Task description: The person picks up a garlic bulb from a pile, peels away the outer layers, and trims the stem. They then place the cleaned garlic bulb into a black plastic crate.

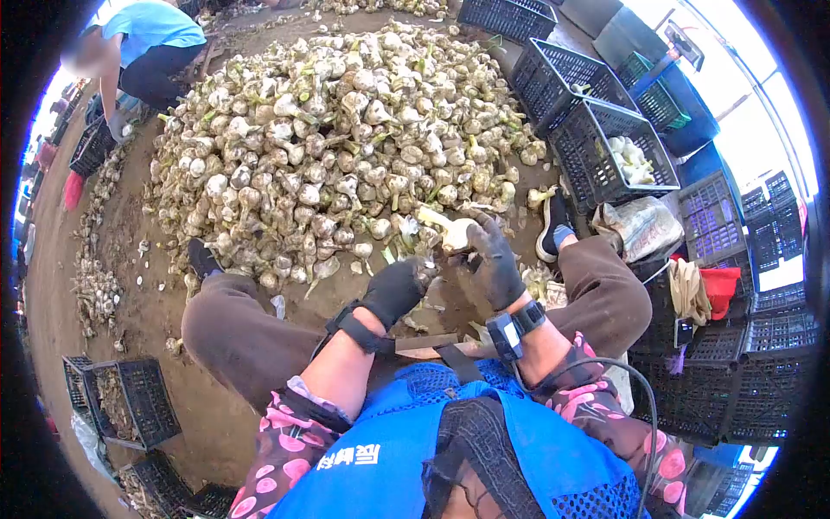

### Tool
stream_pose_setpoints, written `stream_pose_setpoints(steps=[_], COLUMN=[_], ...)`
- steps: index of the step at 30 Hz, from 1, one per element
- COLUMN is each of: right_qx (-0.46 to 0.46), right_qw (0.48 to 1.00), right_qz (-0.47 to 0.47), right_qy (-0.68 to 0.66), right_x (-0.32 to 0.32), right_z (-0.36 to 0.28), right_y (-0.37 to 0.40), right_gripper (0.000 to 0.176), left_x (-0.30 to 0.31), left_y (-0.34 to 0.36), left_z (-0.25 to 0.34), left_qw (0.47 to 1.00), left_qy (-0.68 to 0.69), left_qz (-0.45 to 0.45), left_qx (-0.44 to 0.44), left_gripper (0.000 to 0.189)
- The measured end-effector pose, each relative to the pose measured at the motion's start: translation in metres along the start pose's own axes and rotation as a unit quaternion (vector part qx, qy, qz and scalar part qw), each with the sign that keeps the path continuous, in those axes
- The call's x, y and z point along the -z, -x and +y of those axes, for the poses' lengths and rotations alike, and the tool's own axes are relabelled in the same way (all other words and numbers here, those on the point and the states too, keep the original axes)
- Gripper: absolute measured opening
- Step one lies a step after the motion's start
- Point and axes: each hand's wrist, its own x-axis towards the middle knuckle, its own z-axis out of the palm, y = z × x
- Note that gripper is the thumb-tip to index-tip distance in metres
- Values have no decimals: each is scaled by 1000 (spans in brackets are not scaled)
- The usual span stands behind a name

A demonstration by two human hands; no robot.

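Note:
My right hand (pixel 493 261), in a dark glove, grips a garlic bulb (pixel 456 235) with a pale stub of stem pointing left. The bulb is held up just in front of the heap. Slightly lower and to the left, my left hand (pixel 396 290), gloved too, is closed with its fingers curled toward the bulb but apart from it. What it holds, if anything, is hidden. A large heap of garlic (pixel 346 138), dirty and with stems of uneven length, lies on the ground in front of both hands.
Black crates (pixel 596 130) stand at the right, one with cleaned white garlic (pixel 631 160). A sack (pixel 640 227) lies by my knee. More crates (pixel 130 402) are at lower left. Another person (pixel 151 52) bends over at upper left beside a crate (pixel 92 147).

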Motion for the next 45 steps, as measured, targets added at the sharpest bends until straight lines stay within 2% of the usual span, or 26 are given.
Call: stream_pose_setpoints(steps=[1, 2, 3, 5, 6, 7, 9, 11, 13, 14, 17, 18, 20, 25, 27, 29, 33, 34, 35, 37, 39, 40, 41, 42, 43, 45], right_qx=[33, 63, 60, 83, 72, 70, 125, 127, 123, 155, 204, 204, 128, 140, 140, 316, 312, 200, 74, 46, 147, -62, -62, 86, 225, 173], right_qw=[998, 994, 995, 989, 987, 987, 960, 962, 956, 932, 860, 860, 942, 937, 938, 787, 779, 915, 988, 995, 940, 996, 996, 974, 866, 887], right_qz=[1, 2, 1, -13, -9, -10, -64, -41, -44, -43, -43, -44, -72, -49, -39, 10, 26, 33, 38, 24, -11, 26, 28, 84, 134, 161], right_qy=[44, 87, 86, 118, 143, 141, 241, 238, 262, 325, 466, 466, 303, 318, 316, 530, 544, 348, 129, 87, 308, -62, -62, 191, 426, 397], right_x=[1, 1, 2, 4, -2, 1, 8, 8, 6, 6, -7, -6, 0, -6, -8, -5, -11, -17, -20, -9, 2, -11, -8, -9, -9, -12], right_z=[1, 3, 4, 1, -7, -6, -2, 7, 10, 12, -5, -3, 3, -2, 2, 11, 14, 13, 10, 16, 32, 20, 26, 29, 32, 23], right_y=[0, 1, 1, 0, 3, 3, -3, -3, -2, -2, 6, 4, 1, 2, 2, 2, 3, 3, 2, -5, -13, -6, -7, -7, -7, -3], right_gripper=[46, 51, 51, 56, 54, 54, 53, 54, 58, 59, 59, 59, 57, 55, 53, 50, 50, 48, 47, 39, 32, 35, 35, 36, 37, 37], left_x=[0, -15, -14, -10, -7, 0, 13, 14, 10, 13, 9, 10, 12, 9, 2, -4, 1, 3, 3, 8, 11, 10, 8, 8, 7, 5], left_y=[-2, -7, -6, -6, -7, -4, 3, 1, -1, 2, 2, 1, 3, 0, -4, -7, -6, -5, -3, 1, 4, 1, 1, 2, 3, 2], left_z=[-4, -30, -22, 1, -3, 8, 28, 25, 31, 31, 36, 35, 32, 22, 19, 14, 13, 18, 24, 36, 40, 33, 32, 35, 36, 32], left_qw=[992, 998, 998, 945, 972, 972, 944, 969, 937, 932, 926, 920, 914, 911, 903, 881, 855, 855, 870, 884, 894, 901, 900, 916, 929, 930], left_qy=[-49, -53, -53, -3, 52, 51, 300, 204, 316, 343, 348, 363, 384, 402, 401, 449, 503, 503, 475, 446, 441, 419, 420, 379, 337, 345], left_qz=[-74, 25, 25, 267, 213, 213, 128, 141, 132, 109, 143, 142, 114, 84, 140, 144, 125, 125, 126, 123, 71, 58, 57, 46, 35, 31], left_qx=[85, -18, -14, -188, -82, -80, 58, -7, -69, 33, -32, -47, -61, -34, -61, -38, -24, -24, -43, -63, -38, -96, -97, -123, -148, -125], left_gripper=[35, 23, 23, 24, 26, 26, 27, 31, 36, 38, 36, 38, 39, 44, 44, 44, 46, 46, 48, 50, 52, 53, 53, 53, 53, 53])
